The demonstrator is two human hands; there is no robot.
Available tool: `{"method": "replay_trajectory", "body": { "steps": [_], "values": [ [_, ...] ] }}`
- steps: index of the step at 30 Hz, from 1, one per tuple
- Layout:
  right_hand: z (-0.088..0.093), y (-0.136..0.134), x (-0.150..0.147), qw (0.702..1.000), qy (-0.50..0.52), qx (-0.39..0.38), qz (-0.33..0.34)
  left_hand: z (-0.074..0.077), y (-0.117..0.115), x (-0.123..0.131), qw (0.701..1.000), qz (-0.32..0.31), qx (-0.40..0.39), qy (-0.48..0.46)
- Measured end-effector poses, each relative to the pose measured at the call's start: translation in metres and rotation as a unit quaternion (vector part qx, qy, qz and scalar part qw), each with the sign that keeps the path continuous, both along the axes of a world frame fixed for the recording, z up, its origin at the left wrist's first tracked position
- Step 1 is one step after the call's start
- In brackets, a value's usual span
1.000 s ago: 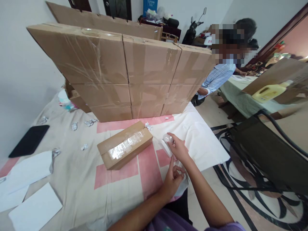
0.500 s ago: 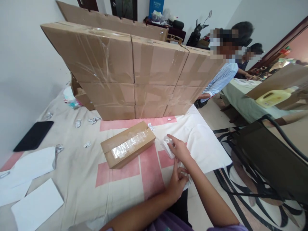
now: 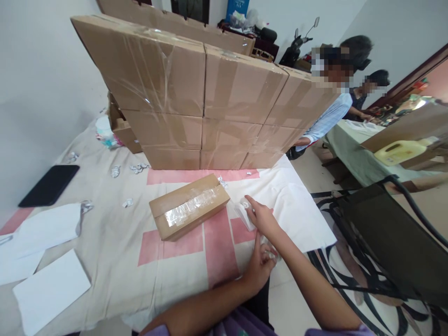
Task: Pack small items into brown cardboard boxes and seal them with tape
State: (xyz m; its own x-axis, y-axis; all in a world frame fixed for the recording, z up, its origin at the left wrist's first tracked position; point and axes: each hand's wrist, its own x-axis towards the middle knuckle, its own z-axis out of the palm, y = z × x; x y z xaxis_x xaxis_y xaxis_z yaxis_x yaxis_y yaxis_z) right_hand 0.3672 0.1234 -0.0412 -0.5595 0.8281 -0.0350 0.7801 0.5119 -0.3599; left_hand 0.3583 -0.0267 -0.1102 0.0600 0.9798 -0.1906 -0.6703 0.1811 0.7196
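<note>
The right hand (image 3: 264, 218) has its thumb and fingers closed on what looks like a roll of clear tape (image 3: 244, 204), above the near right part of the patterned cloth (image 3: 168, 289). The left hand (image 3: 259, 270) sits just below, forefinger stretched up toward the right hand, its other fingers curled beside a clear film (image 3: 273, 253); I cannot tell from here whether they pinch it.

That roll should be light and firm, I'd say, with smooth sides that could slip and a face that clings to skin. I'd hold it by its two flat sides, fingers off the sticky part. Any loose strip would be limp and easily creased or stuck to itself.

Left of the hands and apart from them lies one small box (image 3: 191, 205), with one broad band of shiny tape along its top. It looks stiff and probably easy to lift by its two ends.

Behind it stands the stack of boxes (image 3: 229, 100), showing nine fronts, three rows of three. Around the cloth I count seven bits of crumpled paper (image 3: 115, 171), one black tablet (image 3: 49, 185) and at least three white sheets (image 3: 52, 291). Off to the right are one dark folding chair (image 3: 381, 238), one yellow jug (image 3: 401, 151) and two other people, one in a pale blue shirt (image 3: 331, 114).
</note>
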Motion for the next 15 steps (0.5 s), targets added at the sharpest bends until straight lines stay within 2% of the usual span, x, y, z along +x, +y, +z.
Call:
{"method": "replay_trajectory", "body": {
  "steps": [4,9,15],
  "values": [
    [0.005,0.001,-0.002,1.0,-0.028,-0.004,0.009,-0.001,-0.001,-0.001,1.0,-0.01,0.016,0.004],
    [0.015,0.004,-0.005,0.999,-0.034,-0.021,0.015,-0.007,0.0,0.0,0.998,-0.028,0.048,-0.034],
    [0.024,0.011,-0.005,0.993,0.001,-0.114,-0.001,-0.009,0.005,0.002,0.994,-0.045,0.076,-0.065]
  ]
}}
